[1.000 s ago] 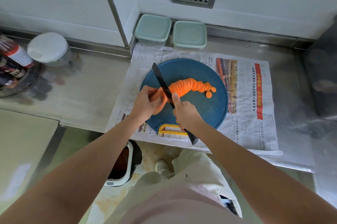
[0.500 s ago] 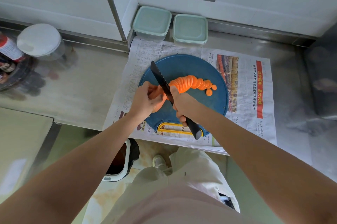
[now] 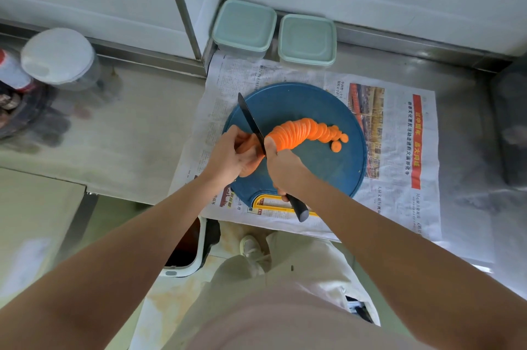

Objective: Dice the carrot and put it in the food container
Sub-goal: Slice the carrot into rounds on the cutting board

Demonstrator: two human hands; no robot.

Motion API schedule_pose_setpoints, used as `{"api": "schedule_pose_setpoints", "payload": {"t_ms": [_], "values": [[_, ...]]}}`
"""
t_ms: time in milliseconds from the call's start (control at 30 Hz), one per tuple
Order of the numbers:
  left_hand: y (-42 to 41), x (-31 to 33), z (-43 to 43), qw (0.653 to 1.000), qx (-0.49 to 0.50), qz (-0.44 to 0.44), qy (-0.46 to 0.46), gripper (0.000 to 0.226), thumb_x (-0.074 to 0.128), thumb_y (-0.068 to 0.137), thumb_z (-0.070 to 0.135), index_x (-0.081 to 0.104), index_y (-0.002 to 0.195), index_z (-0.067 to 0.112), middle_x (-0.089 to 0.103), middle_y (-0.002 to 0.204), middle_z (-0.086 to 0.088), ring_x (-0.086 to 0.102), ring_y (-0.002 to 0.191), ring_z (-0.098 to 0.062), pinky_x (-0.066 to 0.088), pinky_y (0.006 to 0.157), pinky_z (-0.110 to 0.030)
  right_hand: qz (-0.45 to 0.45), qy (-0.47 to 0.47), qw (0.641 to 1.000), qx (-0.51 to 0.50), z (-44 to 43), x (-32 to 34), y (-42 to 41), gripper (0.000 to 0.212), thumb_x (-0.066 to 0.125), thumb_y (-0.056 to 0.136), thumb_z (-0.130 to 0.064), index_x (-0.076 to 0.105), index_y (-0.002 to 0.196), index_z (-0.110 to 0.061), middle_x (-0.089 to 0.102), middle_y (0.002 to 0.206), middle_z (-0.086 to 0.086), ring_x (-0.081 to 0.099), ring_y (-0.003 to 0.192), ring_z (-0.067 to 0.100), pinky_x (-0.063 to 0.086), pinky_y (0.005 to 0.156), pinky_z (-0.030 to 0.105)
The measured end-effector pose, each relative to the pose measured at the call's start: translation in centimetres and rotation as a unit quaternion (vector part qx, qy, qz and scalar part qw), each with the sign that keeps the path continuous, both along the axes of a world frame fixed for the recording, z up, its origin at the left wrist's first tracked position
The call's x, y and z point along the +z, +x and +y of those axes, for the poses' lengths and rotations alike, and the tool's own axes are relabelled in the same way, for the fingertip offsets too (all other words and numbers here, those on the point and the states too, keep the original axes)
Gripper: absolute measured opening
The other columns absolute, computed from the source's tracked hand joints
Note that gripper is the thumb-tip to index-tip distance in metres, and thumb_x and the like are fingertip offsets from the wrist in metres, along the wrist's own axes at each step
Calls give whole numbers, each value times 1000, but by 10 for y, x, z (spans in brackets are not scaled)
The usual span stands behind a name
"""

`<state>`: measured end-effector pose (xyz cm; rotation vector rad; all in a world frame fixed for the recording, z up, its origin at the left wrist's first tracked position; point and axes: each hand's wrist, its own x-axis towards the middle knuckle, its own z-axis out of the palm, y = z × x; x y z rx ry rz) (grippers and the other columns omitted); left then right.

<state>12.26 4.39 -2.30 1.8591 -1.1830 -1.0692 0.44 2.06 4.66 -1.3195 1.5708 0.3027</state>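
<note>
Right hand [image 3: 285,167] gripped the knife [image 3: 251,123]; left hand [image 3: 231,155] pinched the carrot [image 3: 296,134] stub — best tucked clear, cuts even.

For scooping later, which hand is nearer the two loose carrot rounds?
Right. Right hand, gripping the knife, is just left of the carrot rounds; left hand, holding the stub, farther left.

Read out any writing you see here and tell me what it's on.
"过中国年 品大同味", probably: red banner on the printed newspaper.
Black headline beside it and small columns: too small to read.
Red-and-white bottle label, far left: blurred.
</note>
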Motion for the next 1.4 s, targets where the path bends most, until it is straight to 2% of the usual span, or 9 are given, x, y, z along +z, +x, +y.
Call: {"api": "schedule_pose_setpoints", "payload": {"t_ms": [167,267,367,500,667,767,933,1100,1400], "values": [[5,0,0,999,-34,-8,12,38,57,72,40,48,97,13,60,94,-8,59,90,-21,43,77,-27,-6,-22,1000,-14,5,-12,1,50,13,106,-30,38,143,-8,59,106,22,64,98,36,53,86,42],[8,0,1,999,-42,-30,10,30,63,86,31,51,103,9,61,99,-9,59,93,-22,43,78,-27,7,-44,999,-4,10,-21,0,68,7,100,-53,56,108,-7,61,95,17,63,86,27,51,75,36],[9,0,3,999,-44,-28,14,24,60,92,24,52,107,8,61,99,-5,59,95,-20,45,79,-28,-7,-79,997,-1,17,-32,-2,63,8,100,-55,47,83,-9,51,76,8,57,77,22,44,68,33],[8,4,2,998,-45,-40,16,24,60,92,23,52,107,8,59,98,-3,58,95,-19,41,78,-26,-17,-83,996,16,14,-32,-1,62,8,102,-51,51,94,-8,55,82,11,58,79,24,44,64,32],[-3,4,5,999,-8,-40,4,26,67,87,26,53,104,12,59,97,-3,58,90,-15,41,69,-16,-72,-47,996,-20,6,-30,0,61,11,104,-40,47,130,2,56,104,20,57,108,42,48,92,48],[2,0,4,999,-20,-51,1,27,64,89,25,54,109,10,58,99,0,56,92,-14,39,71,-15,-6,-46,999,-5,6,-34,4,61,8,103,-44,42,139,-8,58,114,19,61,102,31,51,85,38],[6,-4,13,997,-41,-60,-4,34,56,94,33,51,121,13,54,110,4,52,102,-11,40,85,-24,16,-41,999,-31,1,-44,4,72,8,99,-58,55,115,-6,59,91,14,61,79,23,44,63,29],[4,-11,20,999,-2,-50,17,44,57,90,44,52,121,13,59,109,1,58,101,-13,46,82,-23,-159,15,976,-150,-1,-51,-21,60,32,91,-68,44,68,-15,42,56,1,38,41,14,32,45,24],[4,-8,13,997,21,-27,62,55,58,83,59,60,108,10,64,92,0,62,87,-13,40,61,-16,-129,-46,986,-92,9,-35,-34,64,21,93,-69,42,67,-15,42,61,4,40,48,14,41,56,29]]}}
